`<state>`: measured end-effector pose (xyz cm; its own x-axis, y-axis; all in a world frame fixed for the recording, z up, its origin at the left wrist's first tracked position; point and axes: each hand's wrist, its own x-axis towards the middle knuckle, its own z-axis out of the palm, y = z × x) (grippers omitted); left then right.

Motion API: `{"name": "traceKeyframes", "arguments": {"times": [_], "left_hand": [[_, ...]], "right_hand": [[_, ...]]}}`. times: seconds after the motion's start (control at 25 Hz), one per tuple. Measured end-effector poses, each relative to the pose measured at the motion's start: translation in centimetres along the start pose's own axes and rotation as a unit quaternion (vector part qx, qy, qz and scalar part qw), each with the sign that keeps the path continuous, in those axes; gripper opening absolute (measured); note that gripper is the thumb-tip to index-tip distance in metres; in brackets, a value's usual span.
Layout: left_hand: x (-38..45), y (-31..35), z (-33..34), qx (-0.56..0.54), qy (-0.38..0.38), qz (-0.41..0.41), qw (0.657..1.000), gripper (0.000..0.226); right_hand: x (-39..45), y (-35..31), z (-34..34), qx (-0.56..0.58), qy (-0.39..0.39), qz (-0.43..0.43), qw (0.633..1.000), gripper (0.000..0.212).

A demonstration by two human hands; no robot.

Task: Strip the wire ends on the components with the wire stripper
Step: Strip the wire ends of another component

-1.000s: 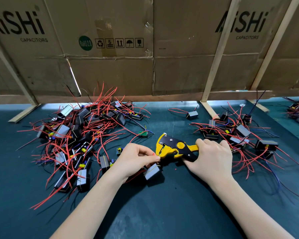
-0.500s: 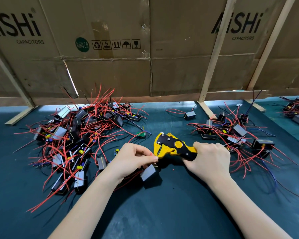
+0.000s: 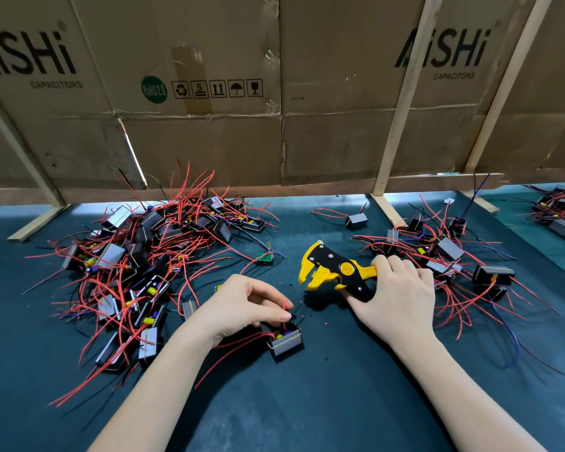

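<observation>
Stripper (image 3: 335,272) is now clear of the wire: 1 s ago its head sat right against the left hand's fingertips, w/ a wire fed in; now it's lifted up and back to the right, yellow head gaping, nothing in it. Right hand (image 3: 395,298) grips the handles, fingers curled round them, thumb under the black grip.

Left hand (image 3: 242,308) has dropped toward the mat (image 3: 307,402) and pinches the short wires on the component (image 3: 286,340), which rests on the mat just below the fingertips. A thin dark wire (image 3: 298,306) sticks out from the pinch toward the stripper, not touching it. Can't tell at this res if its tip is bare.

Small red bits (image 3: 326,323) lie on the mat between the hands, prob. cut insulation. So I'd judge one strip just done on this part.

Next, my guess: another lead on the same part, or swap it out. Big tangle at left (image 3: 137,272) looks like the feed pile, smaller pile at right (image 3: 447,256) the done lot, but that's inference. Lots left.
</observation>
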<state>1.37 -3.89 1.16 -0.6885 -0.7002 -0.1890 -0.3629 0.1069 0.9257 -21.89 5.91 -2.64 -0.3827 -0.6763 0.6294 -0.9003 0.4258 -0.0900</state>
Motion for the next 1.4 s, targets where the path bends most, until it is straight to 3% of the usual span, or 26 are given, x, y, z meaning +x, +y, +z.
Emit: {"name": "traceKeyframes", "arguments": {"times": [0.4, 1.04, 1.4], "left_hand": [[0.1, -0.1, 1.3, 0.016, -0.008, 0.060, 0.998, 0.015], [0.4, -0.2, 1.3, 0.042, 0.059, 0.024, 0.997, 0.010], [0.3, -0.3, 1.0, -0.030, 0.074, 0.017, 0.997, 0.007]], "right_hand": [[-0.2, -0.3, 0.1, -0.009, 0.010, -0.045, 0.999, 0.055], [-0.2, -1.0, -0.6, -0.015, 0.031, -0.077, 0.996, 0.044], [-0.4, -1.0, -0.6, -0.029, 0.004, -0.071, 0.997, 0.049]]}}
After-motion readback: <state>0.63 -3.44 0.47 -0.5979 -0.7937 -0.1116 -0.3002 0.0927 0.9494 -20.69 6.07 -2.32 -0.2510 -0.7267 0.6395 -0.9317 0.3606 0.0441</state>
